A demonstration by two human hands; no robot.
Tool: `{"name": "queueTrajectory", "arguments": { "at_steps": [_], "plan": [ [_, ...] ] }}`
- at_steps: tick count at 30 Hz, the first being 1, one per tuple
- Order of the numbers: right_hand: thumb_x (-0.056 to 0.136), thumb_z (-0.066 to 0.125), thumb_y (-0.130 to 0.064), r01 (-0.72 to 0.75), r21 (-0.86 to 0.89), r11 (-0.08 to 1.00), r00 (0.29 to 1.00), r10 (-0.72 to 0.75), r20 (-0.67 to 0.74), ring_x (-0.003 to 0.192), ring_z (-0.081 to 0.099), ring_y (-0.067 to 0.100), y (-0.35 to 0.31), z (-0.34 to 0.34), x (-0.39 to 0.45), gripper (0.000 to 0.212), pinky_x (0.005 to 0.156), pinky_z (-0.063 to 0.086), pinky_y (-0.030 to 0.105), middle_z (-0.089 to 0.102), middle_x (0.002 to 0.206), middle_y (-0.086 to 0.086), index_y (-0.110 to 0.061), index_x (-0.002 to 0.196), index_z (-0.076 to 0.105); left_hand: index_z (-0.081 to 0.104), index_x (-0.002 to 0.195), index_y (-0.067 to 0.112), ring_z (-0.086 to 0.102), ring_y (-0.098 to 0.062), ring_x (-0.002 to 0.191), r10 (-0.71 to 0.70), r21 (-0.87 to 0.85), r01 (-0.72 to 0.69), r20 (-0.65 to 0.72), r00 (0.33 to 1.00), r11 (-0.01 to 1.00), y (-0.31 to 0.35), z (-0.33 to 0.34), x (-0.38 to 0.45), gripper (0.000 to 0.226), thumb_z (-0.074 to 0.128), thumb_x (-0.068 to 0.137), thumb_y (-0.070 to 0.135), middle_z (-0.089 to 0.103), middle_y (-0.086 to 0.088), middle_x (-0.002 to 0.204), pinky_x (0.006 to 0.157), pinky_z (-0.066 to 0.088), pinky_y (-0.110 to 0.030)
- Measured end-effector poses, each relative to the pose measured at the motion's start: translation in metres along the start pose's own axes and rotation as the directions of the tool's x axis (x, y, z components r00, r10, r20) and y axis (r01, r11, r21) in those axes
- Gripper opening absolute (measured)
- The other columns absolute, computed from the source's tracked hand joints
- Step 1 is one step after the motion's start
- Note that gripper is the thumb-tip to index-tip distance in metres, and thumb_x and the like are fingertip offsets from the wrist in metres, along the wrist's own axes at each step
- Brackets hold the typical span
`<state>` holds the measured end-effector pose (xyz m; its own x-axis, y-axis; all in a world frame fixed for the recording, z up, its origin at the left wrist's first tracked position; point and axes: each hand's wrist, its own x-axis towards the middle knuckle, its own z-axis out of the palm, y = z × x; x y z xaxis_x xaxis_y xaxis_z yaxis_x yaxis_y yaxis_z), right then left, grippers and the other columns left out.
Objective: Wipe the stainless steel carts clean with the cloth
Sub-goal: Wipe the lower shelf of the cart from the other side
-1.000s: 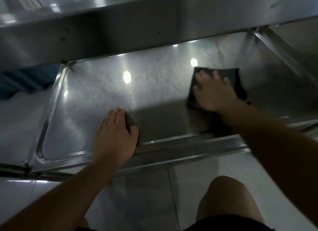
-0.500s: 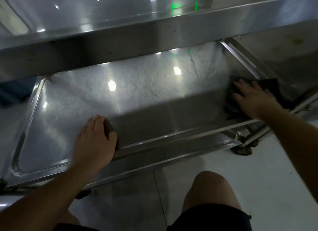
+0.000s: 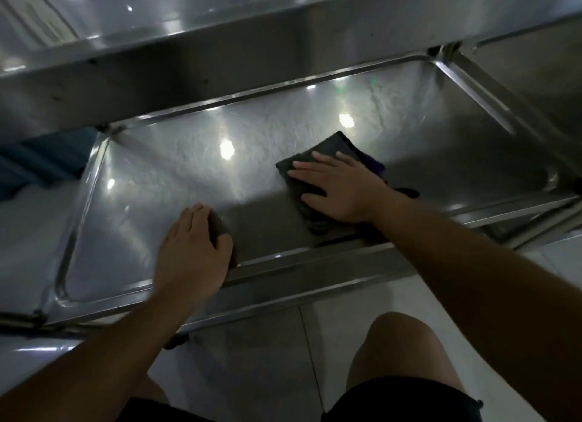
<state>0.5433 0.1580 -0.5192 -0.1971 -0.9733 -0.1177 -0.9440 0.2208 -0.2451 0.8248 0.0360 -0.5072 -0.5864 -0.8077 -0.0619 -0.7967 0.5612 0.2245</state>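
Dark cloth (image 3: 318, 169) lies flat on the cart's lower shelf (image 3: 176, 182), near its front rim, right of centre. Right hand (image 3: 341, 190) presses it with straight, spread fingers, likely for even wiping pressure. Left hand (image 3: 192, 251) rests on the front rim, fingers relaxed, grasping nothing, probably bracing. Upper shelf (image 3: 220, 53) overhangs; pale tiled floor (image 3: 277, 358) below.

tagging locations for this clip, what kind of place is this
Probably a commercial kitchen or canteen back room: a stainless steel cart with a tray-like lower shelf, standing on a pale tiled floor.
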Motion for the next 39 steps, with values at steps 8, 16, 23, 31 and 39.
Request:
{"name": "queueTrajectory", "arguments": {
  "at_steps": [8, 16, 23, 31, 39],
  "plan": [
    [0.105, 0.034, -0.059, -0.479, 0.008, 0.878, 0.874, 0.478, -0.082, 0.16, 0.011, 0.027, 0.168, -0.041, 0.013, 0.064, 0.125, 0.008, 0.059, 0.012, 0.173, -0.013, -0.037, 0.164, 0.021, 0.046, 0.146, 0.02, 0.051, -0.031, 0.136, 0.007, -0.031, -0.008, -0.029, 1.0, 0.999, -0.005, 0.002, 0.001, 0.05, 0.053, 0.101, 0.038, 0.052, -0.006, 0.151, 0.115, 0.045, -0.056],
    [0.092, 0.019, -0.061, -0.763, 0.182, 0.62, 0.616, 0.783, -0.085, 0.158, 0.004, 0.039, 0.157, -0.037, 0.003, 0.076, 0.123, 0.005, 0.063, 0.011, 0.173, -0.007, -0.031, 0.161, 0.019, 0.045, 0.148, 0.019, 0.049, -0.033, 0.139, -0.005, -0.049, 0.004, -0.025, 1.0, 0.999, -0.002, 0.002, 0.0, 0.051, 0.052, 0.101, 0.037, 0.05, -0.007, 0.154, 0.115, 0.043, -0.059],
    [0.097, 0.031, -0.061, -0.12, 0.015, 0.993, 0.993, 0.12, 0.014, 0.159, 0.009, 0.016, 0.056, -0.029, 0.084, 0.067, 0.126, 0.004, 0.051, 0.015, 0.17, -0.024, -0.047, 0.161, 0.021, 0.047, 0.143, 0.021, 0.051, -0.033, 0.134, -0.036, -0.043, 0.037, 0.015, 0.999, 0.998, -0.003, 0.001, 0.0, 0.047, 0.052, 0.1, 0.037, 0.053, -0.008, 0.147, 0.111, 0.046, -0.059],
    [0.1, 0.032, -0.064, -0.623, 0.106, 0.775, 0.775, 0.63, -0.054, 0.158, 0.013, 0.036, 0.21, -0.071, 0.032, 0.069, 0.124, 0.013, 0.06, 0.012, 0.174, -0.007, -0.036, 0.163, 0.025, 0.05, 0.13, 0.028, 0.057, -0.027, 0.119, -0.047, -0.047, 0.046, -0.018, 0.999, 0.998, 0.0, 0.002, 0.001, 0.031, 0.052, 0.099, 0.031, 0.057, 0.0, 0.136, 0.103, 0.051, -0.057],
    [0.105, 0.037, -0.055, -0.658, 0.128, 0.742, 0.736, 0.669, -0.103, 0.157, 0.018, 0.037, 0.224, -0.047, -0.071, 0.067, 0.124, 0.015, 0.061, 0.021, 0.172, 0.007, -0.023, 0.163, 0.025, 0.053, 0.108, 0.027, 0.06, -0.023, 0.102, 0.034, -0.047, -0.038, -0.081, 0.996, 0.998, 0.0, 0.001, 0.001, 0.011, 0.046, 0.106, 0.035, 0.058, 0.004, 0.112, 0.09, 0.054, -0.052]
  ]
}}
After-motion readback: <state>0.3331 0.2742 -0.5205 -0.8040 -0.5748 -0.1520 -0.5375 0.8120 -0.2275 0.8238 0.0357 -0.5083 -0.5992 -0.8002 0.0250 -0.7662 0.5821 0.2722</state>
